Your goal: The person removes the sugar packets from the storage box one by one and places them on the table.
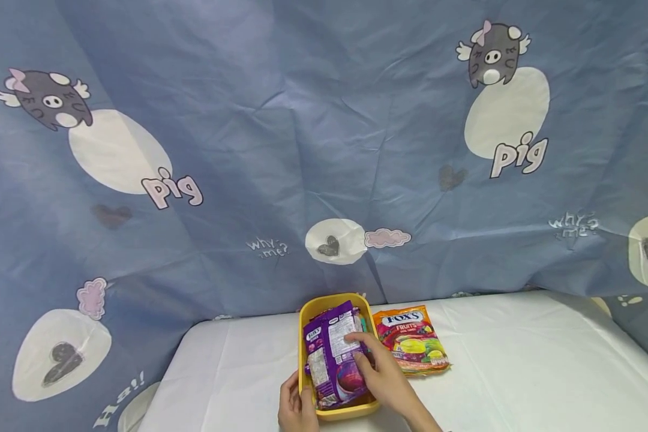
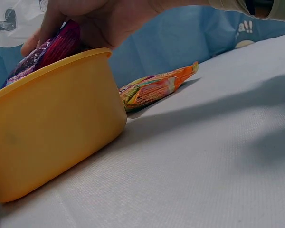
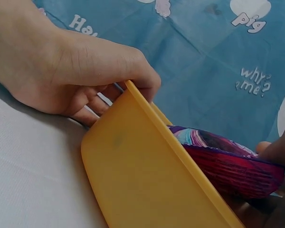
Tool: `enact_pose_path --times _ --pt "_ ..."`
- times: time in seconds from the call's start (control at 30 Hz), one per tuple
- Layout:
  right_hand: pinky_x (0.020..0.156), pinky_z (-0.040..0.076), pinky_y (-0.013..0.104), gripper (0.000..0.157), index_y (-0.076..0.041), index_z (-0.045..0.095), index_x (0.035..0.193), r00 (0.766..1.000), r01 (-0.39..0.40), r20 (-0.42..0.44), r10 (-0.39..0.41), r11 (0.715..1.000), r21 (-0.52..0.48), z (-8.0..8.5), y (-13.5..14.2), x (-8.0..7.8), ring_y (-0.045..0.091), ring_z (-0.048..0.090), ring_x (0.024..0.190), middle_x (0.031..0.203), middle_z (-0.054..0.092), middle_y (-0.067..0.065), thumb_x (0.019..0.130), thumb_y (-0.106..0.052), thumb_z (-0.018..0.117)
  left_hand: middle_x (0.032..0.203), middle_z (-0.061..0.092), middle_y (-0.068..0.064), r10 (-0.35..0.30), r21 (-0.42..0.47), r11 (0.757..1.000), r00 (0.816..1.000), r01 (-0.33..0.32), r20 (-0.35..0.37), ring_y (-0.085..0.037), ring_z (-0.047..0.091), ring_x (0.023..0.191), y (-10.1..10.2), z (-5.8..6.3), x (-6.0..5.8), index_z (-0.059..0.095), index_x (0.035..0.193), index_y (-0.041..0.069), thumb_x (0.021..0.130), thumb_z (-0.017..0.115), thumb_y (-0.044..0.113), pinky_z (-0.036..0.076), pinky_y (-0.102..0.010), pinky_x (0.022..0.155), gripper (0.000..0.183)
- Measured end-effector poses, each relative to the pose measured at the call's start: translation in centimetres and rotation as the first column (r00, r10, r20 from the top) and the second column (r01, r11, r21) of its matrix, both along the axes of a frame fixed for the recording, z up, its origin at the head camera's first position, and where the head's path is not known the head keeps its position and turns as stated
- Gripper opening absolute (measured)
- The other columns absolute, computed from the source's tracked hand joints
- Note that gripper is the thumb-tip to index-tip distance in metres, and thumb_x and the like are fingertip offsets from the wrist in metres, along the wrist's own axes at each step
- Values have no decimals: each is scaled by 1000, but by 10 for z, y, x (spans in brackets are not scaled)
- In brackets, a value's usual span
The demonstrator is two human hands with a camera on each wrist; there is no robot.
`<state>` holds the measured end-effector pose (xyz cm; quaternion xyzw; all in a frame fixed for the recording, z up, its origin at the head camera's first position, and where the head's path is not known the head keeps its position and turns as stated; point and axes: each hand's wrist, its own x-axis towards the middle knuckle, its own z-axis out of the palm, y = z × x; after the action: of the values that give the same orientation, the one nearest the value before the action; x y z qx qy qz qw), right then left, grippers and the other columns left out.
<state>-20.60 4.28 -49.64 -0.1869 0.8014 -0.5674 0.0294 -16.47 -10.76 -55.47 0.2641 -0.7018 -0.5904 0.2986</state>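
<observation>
Yellow tub [image 1: 309, 312], purple candy bag [image 1: 332, 357] inside, apparently more beneath

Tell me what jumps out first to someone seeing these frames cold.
Probably the yellow tub at the near edge of the white table, stuffed with a purple candy bag. The right hand lies on that bag, while the left hand grips the tub's near left rim. Just right of the tub an orange Fox's Fruits bag lies flat, and a blue cartoon-pig cloth fills the background.
</observation>
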Motion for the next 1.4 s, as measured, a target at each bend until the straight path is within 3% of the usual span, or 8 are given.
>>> enact_pose_path --times 0.23,0.43,0.6,0.73,0.9,1.1,1.2,1.4 --pt "88 47 39 33 -32 49 118 998 63 -13 -63 998 -14 2 -1 1 21 49 114 126 49 -1 91 -13 43 102 63 -15 10 12 1000 1000 -10 -9 13 51 79 0 -2 -1 56 108 4 79 50 -1 42 -1 65 30" --pt "82 47 28 33 -31 49 118 996 92 19 -91 993 -69 3 0 1 18 53 104 127 49 -1 92 -13 43 101 62 -15 2 7 1000 1000 -2 -8 10 53 79 0 -1 0 56 109 5 80 50 -1 44 -3 65 29" --pt "96 41 40 34 -32 50 117 990 137 57 -131 984 -111 5 3 -1 20 46 117 127 49 -4 92 -12 42 101 62 -15 -2 0 1000 1000 2 5 7 55 79 -1 -3 1 55 109 5 80 51 -1 45 -5 64 30" --pt "99 37 46 36 -35 52 115 977 199 107 -186 970 -136 8 6 -4 20 44 119 129 48 -6 91 -11 42 102 62 -16 -12 3 1000 999 12 -40 5 56 81 -2 -4 1 56 109 4 80 51 -3 45 -4 66 30" --pt "97 38 42 35 -38 53 112 961 258 137 -240 957 -134 10 10 -8 16 45 114 129 47 -10 91 -12 43 102 62 -19 -28 11 1000 997 29 -78 6 56 81 -2 -2 2 56 109 2 81 51 -4 44 -3 66 30" --pt "83 39 31 36 -42 52 111 948 295 153 -279 951 -95 14 14 -10 15 47 95 123 49 -13 91 -13 44 102 62 -15 -12 10 1000 1000 12 -15 6 55 82 -2 -1 2 56 110 4 80 51 -1 42 -1 69 30" --pt "78 38 28 37 -43 52 110 941 306 173 -290 950 -70 15 15 -10 16 46 88 121 50 -11 91 -13 43 102 62 -16 -12 9 1000 1000 12 -22 3 56 83 -2 0 1 56 109 4 80 50 -2 42 -1 69 30" --pt "82 40 29 36 -42 53 111 939 308 186 -289 947 -85 17 18 -10 16 48 95 123 49 -11 91 -14 43 102 63 -15 -12 0 1000 1000 12 -24 4 56 83 -2 -3 2 56 109 4 80 51 -2 42 -1 70 30"
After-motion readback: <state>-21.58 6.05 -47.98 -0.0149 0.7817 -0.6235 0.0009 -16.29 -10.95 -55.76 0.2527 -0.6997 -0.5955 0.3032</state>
